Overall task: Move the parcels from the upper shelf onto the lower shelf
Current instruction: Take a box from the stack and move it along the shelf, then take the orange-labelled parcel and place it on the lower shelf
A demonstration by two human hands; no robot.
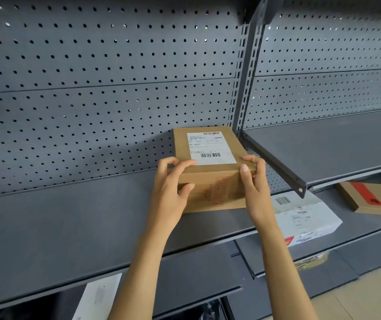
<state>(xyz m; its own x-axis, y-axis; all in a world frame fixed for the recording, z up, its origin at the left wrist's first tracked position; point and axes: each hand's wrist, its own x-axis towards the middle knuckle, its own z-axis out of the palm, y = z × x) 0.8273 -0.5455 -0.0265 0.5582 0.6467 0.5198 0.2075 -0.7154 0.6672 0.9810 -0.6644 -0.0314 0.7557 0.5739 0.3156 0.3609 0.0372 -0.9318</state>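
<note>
Cardboard box (210,167) gripped at its near corners by my left hand (171,192) and right hand (254,183), on the shelf (58,227) by the upright (242,88). No other parcel here; the move down looks left.

Both bare forearms reach forward and up, side by side. The left hand (169,192) and right hand (254,181) face each other, fingers curled over the top of a box (210,181) gripped between them, thumbs on its near face.
</note>
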